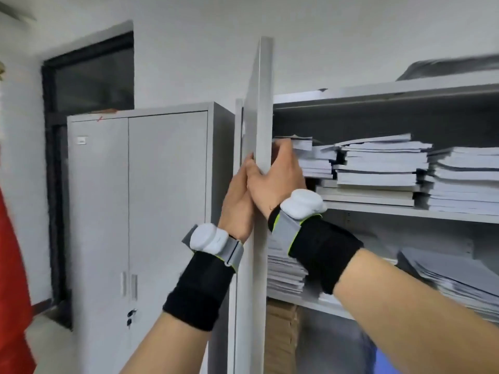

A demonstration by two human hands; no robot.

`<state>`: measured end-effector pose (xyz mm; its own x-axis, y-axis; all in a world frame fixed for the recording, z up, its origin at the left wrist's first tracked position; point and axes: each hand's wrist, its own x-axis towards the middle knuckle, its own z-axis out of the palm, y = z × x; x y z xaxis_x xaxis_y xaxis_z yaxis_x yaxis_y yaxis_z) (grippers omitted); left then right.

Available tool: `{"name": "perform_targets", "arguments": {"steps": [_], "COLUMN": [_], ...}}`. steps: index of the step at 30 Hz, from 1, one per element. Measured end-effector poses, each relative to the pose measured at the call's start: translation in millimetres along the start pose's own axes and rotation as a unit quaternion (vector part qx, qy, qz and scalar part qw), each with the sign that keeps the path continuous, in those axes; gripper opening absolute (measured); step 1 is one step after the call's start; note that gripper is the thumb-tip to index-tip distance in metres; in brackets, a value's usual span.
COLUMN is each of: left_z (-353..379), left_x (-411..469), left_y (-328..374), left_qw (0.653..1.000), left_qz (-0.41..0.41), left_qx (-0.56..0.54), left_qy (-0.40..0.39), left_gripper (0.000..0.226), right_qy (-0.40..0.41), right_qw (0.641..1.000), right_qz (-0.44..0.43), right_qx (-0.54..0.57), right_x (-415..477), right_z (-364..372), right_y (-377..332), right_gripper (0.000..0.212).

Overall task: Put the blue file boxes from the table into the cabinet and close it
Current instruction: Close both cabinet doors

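Observation:
The grey metal cabinet (405, 93) stands open on the right, its shelves full of stacked white papers (378, 166). Its left door (260, 103) stands edge-on toward me in the middle of the view. My left hand (237, 203) lies flat against the door's outer left face. My right hand (278, 179) grips the door's edge from the inner side, fingers wrapped over it. The two hands touch each other at the edge. A patch of blue (388, 360) shows at the bottom right; what it is I cannot tell. No blue file box is clearly in view.
A second grey cabinet (140, 198) with shut double doors stands to the left, next to a dark doorway (89, 76). Red fabric (13, 279) hangs at the far left. Brown cardboard stacks (280, 336) sit low inside the open cabinet.

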<state>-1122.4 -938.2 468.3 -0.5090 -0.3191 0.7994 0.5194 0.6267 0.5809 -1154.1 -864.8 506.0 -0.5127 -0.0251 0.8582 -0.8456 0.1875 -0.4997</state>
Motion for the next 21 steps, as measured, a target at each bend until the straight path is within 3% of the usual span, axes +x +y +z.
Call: {"name": "perform_targets", "arguments": {"steps": [3, 5, 10, 13, 21], "left_z": [70.0, 122.3, 221.0, 265.0, 332.5], "left_x": [5.6, 11.5, 34.6, 50.2, 79.0], "left_y": [-2.5, -3.9, -4.5, -19.9, -65.8], "left_qw": [0.986, 0.98, 0.978, 0.972, 0.957], "left_qz": [0.064, 0.047, -0.061, -0.08, -0.104], "left_qx": [0.115, 0.144, 0.175, 0.208, 0.272], "left_qy": [-0.107, -0.126, -0.098, -0.071, -0.006], "left_gripper": [0.076, 0.084, 0.088, 0.087, 0.089], "right_qy": [0.046, 0.039, 0.006, 0.007, 0.008], "right_qw": [0.998, 0.996, 0.986, 0.986, 0.983], "right_qz": [0.009, 0.053, 0.152, 0.156, 0.177], "right_qx": [-0.034, -0.056, -0.064, -0.058, -0.04], "right_x": [23.9, 46.5, 104.3, 128.0, 166.6], "right_z": [-44.7, -74.2, -107.7, -103.0, -93.1], "right_y": [53.0, 93.2, 180.1, 222.7, 288.0], "right_gripper": [0.034, 0.034, 0.032, 0.038, 0.028]}}
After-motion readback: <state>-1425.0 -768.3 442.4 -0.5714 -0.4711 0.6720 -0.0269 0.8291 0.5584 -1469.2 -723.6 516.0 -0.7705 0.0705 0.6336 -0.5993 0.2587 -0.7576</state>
